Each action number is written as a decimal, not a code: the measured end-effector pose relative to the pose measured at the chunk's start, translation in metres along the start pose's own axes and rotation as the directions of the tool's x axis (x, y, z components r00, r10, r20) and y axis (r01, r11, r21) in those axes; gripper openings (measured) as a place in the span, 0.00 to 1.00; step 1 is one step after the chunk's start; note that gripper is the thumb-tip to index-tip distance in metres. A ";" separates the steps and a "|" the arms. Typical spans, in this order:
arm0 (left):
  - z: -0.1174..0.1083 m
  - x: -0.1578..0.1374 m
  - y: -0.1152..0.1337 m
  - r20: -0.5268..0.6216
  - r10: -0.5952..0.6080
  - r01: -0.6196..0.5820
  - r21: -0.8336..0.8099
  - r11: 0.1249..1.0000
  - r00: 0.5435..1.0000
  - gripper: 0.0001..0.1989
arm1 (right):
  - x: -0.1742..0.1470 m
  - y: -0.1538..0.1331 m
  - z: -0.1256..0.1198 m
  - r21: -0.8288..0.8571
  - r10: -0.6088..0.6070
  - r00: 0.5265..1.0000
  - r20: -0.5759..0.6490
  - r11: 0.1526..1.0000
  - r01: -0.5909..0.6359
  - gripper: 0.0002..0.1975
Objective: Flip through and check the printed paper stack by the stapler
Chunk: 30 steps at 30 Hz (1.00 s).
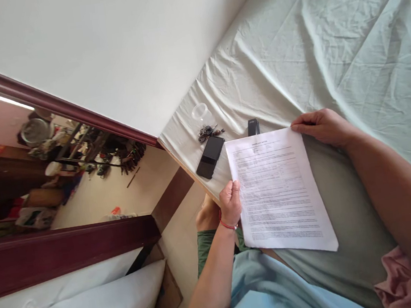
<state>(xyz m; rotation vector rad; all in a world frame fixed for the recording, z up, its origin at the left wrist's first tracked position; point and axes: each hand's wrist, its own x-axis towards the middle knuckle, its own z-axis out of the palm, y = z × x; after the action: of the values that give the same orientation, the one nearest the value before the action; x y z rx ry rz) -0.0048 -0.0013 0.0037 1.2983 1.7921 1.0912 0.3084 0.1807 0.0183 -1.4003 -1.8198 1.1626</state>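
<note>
printed paper [278, 195] is pinched at its left edge by my left hand [230, 204], far right corner by my right hand [320, 127]; black phone [210, 157] lies left.

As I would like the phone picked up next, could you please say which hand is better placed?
Probably the left hand: it holds the left edge of the paper, close to the phone; the right hand holds the upper right corner, across the paper.

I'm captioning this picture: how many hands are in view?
2: the left hand holds the printed paper by its left edge; the right hand holds its top right corner.
</note>
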 end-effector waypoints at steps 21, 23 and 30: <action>0.003 -0.001 0.005 -0.021 0.014 -0.012 0.079 0.997 1.000 0.27 | -0.002 -0.005 0.000 0.027 0.090 0.996 0.000 0.996 -0.090 0.13; 0.002 -0.001 0.004 -0.005 0.004 -0.004 0.032 0.999 1.000 0.29 | -0.002 -0.008 -0.002 -0.003 0.089 0.996 0.020 0.996 -0.089 0.13; 0.000 -0.002 0.001 0.028 0.018 -0.017 -0.021 1.000 0.999 0.31 | -0.002 -0.009 -0.002 -0.064 -0.046 0.989 0.142 0.996 0.056 0.26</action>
<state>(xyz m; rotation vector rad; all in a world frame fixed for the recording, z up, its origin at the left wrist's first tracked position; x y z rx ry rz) -0.0038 -0.0035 0.0053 1.3131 1.7480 1.0927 0.3063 0.1790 0.0277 -1.3301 -1.9979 1.2103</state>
